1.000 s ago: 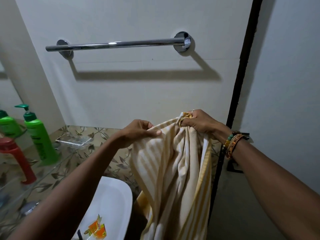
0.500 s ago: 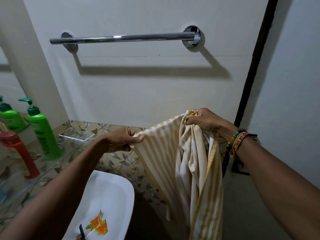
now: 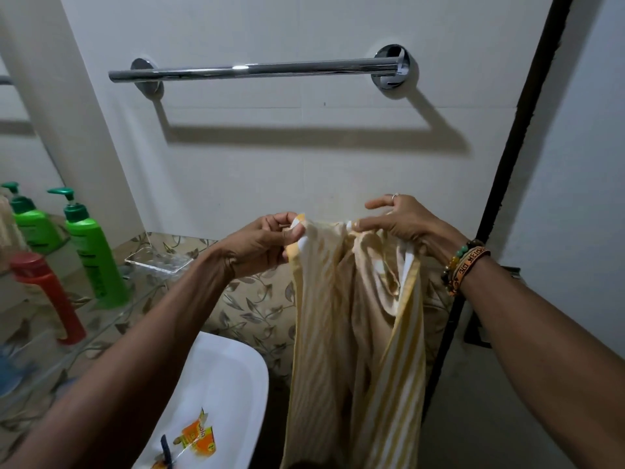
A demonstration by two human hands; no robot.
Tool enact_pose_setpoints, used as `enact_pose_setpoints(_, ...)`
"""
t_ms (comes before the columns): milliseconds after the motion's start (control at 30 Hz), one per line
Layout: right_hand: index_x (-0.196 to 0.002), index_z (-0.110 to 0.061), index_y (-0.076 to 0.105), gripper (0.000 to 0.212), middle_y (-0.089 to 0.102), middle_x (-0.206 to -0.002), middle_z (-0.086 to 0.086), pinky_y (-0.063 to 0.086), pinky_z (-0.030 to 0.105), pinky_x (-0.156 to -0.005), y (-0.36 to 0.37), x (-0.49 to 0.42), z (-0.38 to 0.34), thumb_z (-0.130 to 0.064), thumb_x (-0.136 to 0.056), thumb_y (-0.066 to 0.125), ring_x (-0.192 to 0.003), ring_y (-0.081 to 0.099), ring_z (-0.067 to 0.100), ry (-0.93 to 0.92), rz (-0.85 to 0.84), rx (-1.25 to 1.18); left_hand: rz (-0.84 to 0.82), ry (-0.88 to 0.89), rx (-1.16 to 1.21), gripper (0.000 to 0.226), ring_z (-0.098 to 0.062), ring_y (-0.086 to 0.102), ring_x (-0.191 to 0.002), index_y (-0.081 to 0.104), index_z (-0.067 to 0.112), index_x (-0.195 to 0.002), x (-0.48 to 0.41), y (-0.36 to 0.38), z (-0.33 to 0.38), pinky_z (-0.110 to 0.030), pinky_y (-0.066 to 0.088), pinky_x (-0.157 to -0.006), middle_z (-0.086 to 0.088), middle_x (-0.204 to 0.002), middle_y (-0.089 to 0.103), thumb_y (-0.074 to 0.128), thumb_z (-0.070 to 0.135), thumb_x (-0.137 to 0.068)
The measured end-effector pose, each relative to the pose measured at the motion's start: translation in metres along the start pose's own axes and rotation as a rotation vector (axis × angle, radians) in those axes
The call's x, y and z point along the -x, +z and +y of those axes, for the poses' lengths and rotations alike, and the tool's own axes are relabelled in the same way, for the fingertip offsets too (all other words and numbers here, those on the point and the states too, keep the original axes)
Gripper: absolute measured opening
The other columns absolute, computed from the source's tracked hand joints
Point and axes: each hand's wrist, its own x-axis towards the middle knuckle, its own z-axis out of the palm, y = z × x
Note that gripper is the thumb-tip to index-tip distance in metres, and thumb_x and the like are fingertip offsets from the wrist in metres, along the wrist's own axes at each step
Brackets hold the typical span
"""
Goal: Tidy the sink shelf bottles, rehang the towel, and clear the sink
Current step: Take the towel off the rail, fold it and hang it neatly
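A yellow-and-white striped towel (image 3: pixel 355 333) hangs in front of me, held by its top edge. My left hand (image 3: pixel 260 245) pinches the towel's left corner. My right hand (image 3: pixel 399 221) pinches the bunched top edge a little to the right, with its upper fingers spread. The chrome towel bar (image 3: pixel 253 70) is bare on the wall above both hands. A green pump bottle (image 3: pixel 91 252) and a red bottle (image 3: pixel 47 296) stand on the glass shelf (image 3: pixel 111 319) at left. The white sink (image 3: pixel 230 384) below holds an orange wrapper (image 3: pixel 198 436) and a small dark item (image 3: pixel 165 448).
A clear soap dish (image 3: pixel 159 262) sits at the shelf's far end. A mirror (image 3: pixel 20 184) at left reflects the green bottle. A black vertical door frame (image 3: pixel 514 147) runs down the right side, with a dark fitting (image 3: pixel 477 330) beside my right forearm.
My left hand has moved right and up along the towel's top edge toward my right hand. The towel now hangs narrower between them, and my right hand's fingers have loosened.
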Motion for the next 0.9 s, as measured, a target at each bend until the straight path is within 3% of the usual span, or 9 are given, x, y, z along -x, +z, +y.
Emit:
enact_pose_setpoints(167, -0.094, -0.013, 0.073, 0.040, 0.070, -0.084, -0.002, 0.048, 0.024, -0.064, 0.005, -0.007, -0.018, -0.037, -0.066, 0.091, -0.077, 0.064, 0.011, -0.031, 0.200, -0.208, 0.079, 0.107, 0.132, 0.055, -0.011, 0.066, -0.071, 0.062, 0.019, -0.120, -0.017, 0.019, 0.013, -0.023, 0.057, -0.062, -0.002, -0.086, 0.068, 0.084, 0.014, -0.070)
enact_pose_setpoints(333, -0.097, -0.006, 0.073, 0.028, 0.070, -0.086, 0.000, 0.049, 0.023, -0.067, 0.013, -0.009, -0.018, -0.025, -0.079, 0.083, -0.079, 0.062, 0.011, 0.021, 0.214, -0.243, 0.242, 0.131, 0.138, 0.023, -0.004, 0.061, -0.058, 0.069, 0.004, -0.112, -0.034, 0.033, 0.009, -0.017, 0.054, -0.062, 0.002, -0.076, 0.069, 0.064, 0.006, -0.089)
enact_pose_setpoints(433, -0.099, -0.005, 0.072, 0.016, 0.068, -0.086, 0.002, 0.050, 0.022, -0.069, 0.018, -0.011, -0.018, -0.012, -0.085, 0.076, -0.083, 0.061, 0.013, 0.050, 0.144, -0.279, 0.277, 0.117, 0.188, 0.028, -0.010, 0.068, -0.075, 0.069, 0.001, -0.112, -0.037, 0.030, 0.008, -0.019, 0.057, -0.069, -0.004, -0.087, 0.073, 0.067, 0.005, -0.084)
enact_pose_setpoints(533, -0.098, -0.003, 0.071, 0.019, 0.068, -0.100, 0.012, 0.055, 0.038, -0.086, 0.021, -0.011, -0.018, -0.001, -0.079, 0.074, -0.093, 0.059, 0.022, 0.119, 0.052, -0.357, 0.173, 0.121, 0.195, 0.042, -0.021, 0.071, -0.091, 0.066, 0.000, -0.117, -0.033, 0.027, 0.008, -0.025, 0.058, -0.079, -0.014, -0.101, 0.073, 0.064, -0.009, -0.076)
enact_pose_setpoints(633, -0.089, 0.003, 0.068, 0.018, 0.059, -0.103, 0.020, 0.052, 0.041, -0.073, 0.027, -0.011, -0.021, 0.008, -0.072, 0.065, -0.087, 0.054, 0.028, 0.161, -0.009, -0.444, 0.140, 0.116, 0.048, 0.056, -0.024, 0.072, -0.096, 0.061, 0.002, -0.125, -0.030, 0.028, 0.003, -0.026, 0.058, -0.084, -0.017, -0.106, 0.072, 0.059, -0.023, -0.075)
enact_pose_setpoints(700, -0.095, 0.011, 0.066, 0.025, 0.053, -0.100, 0.018, 0.049, 0.038, -0.067, 0.033, -0.013, -0.023, 0.013, -0.072, 0.056, -0.081, 0.051, 0.026, 0.170, -0.016, -0.470, 0.238, 0.134, -0.109, 0.044, -0.023, 0.072, -0.095, 0.062, 0.001, -0.123, -0.030, 0.031, -0.001, -0.027, 0.059, -0.084, -0.017, -0.103, 0.073, 0.057, -0.020, -0.084)
enact_pose_setpoints(767, -0.102, 0.011, 0.066, 0.029, 0.056, -0.100, 0.017, 0.053, 0.037, -0.074, 0.038, -0.015, -0.023, 0.015, -0.078, 0.051, -0.083, 0.054, 0.024, 0.173, -0.028, -0.434, 0.335, 0.175, -0.250, 0.026, -0.024, 0.073, -0.091, 0.067, 0.002, -0.114, -0.031, 0.035, -0.005, -0.029, 0.060, -0.083, -0.018, -0.100, 0.074, 0.057, -0.007, -0.093)
enact_pose_setpoints(833, -0.099, -0.002, 0.068, 0.027, 0.063, -0.103, 0.018, 0.057, 0.035, -0.087, 0.043, -0.015, -0.024, 0.014, -0.087, 0.050, -0.092, 0.061, 0.024, 0.159, -0.069, -0.368, 0.388, 0.214, -0.341, 0.018, -0.025, 0.073, -0.086, 0.070, 0.004, -0.108, -0.032, 0.036, -0.009, -0.030, 0.061, -0.080, -0.020, -0.096, 0.074, 0.058, 0.002, -0.095)
enact_pose_setpoints(900, -0.101, -0.004, 0.069, 0.028, 0.068, -0.104, 0.018, 0.059, 0.032, -0.085, 0.047, -0.014, -0.023, 0.014, -0.088, 0.053, -0.098, 0.066, 0.025, 0.114, -0.096, -0.312, 0.421, 0.233, -0.447, 0.016, -0.025, 0.072, -0.082, 0.071, 0.004, -0.106, -0.032, 0.035, -0.012, -0.033, 0.061, -0.079, -0.020, -0.092, 0.074, 0.061, 0.007, -0.095)
